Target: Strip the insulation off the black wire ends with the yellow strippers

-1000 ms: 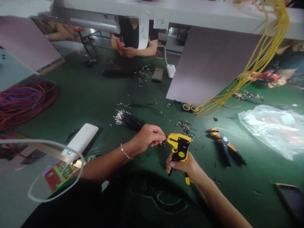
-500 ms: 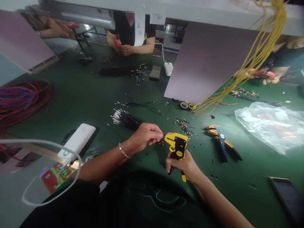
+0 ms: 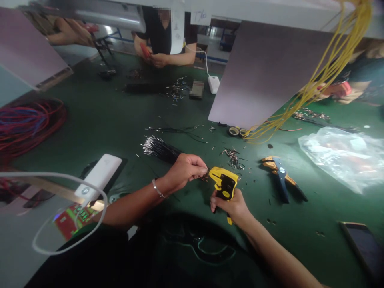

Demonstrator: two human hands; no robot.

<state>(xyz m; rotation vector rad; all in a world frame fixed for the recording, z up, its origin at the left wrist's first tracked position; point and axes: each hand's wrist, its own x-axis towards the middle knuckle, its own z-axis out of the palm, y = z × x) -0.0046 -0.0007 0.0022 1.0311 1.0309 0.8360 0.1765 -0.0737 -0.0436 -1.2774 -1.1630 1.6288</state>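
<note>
My left hand (image 3: 189,173) is closed in a pinch, its fingertips at the nose of a yellow and black wire stripper (image 3: 223,184). A short bit of thin dark wire (image 3: 208,171) shows between those fingertips and the stripper's jaws; most of it is hidden. Wrapped around the stripper's handles is my right hand (image 3: 231,204), with the tool's head pointing up and left. Behind my left hand lies a bundle of black wires (image 3: 163,150) with bright bare or metal-tipped ends. Small dark and coppery offcuts (image 3: 232,158) are scattered beyond the stripper.
A blue and orange stripper (image 3: 279,176) lies to the right, near a clear plastic bag (image 3: 345,156) and a phone (image 3: 363,248). At left are a white power bank (image 3: 100,176) and red-blue wire coils (image 3: 27,124). Yellow wires (image 3: 318,88) hang ahead. Co-workers sit across the table.
The stripper's handles look squeezed closer together in my right hand, and its head has tilted slightly. My left hand keeps its pinch at the jaws. The view has shifted a little.
</note>
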